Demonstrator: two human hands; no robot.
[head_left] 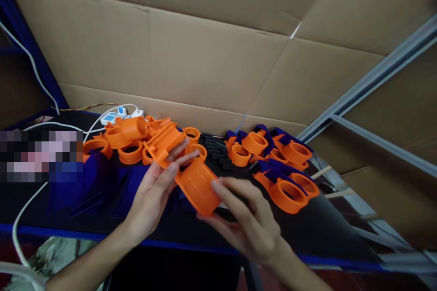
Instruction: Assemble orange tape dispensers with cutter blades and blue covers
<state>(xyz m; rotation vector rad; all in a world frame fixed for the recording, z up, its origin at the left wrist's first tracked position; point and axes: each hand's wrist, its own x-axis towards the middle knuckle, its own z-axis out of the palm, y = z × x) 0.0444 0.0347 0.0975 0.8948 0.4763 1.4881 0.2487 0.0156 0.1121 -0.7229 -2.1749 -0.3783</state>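
Above the front of the dark tabletop, both hands hold one orange plastic part [201,186] with a wide ring at its lower right and a slotted block at its upper left. My left hand [155,193] is closed around the middle and block end, thumb on the near side. My right hand [251,218] grips the ring end, fingertips on its outer wall. Beneath the left wrist lie dark blue flat pieces [126,188]. To the right of the held part is a row of black pieces [216,150].
Loose orange rings [131,152] are piled at the back left near a white power strip [109,118] and white cables. Several orange-and-blue assemblies [290,195] sit at the right. A cardboard wall [205,63] stands behind, and a metal frame [368,77] rises at the right.
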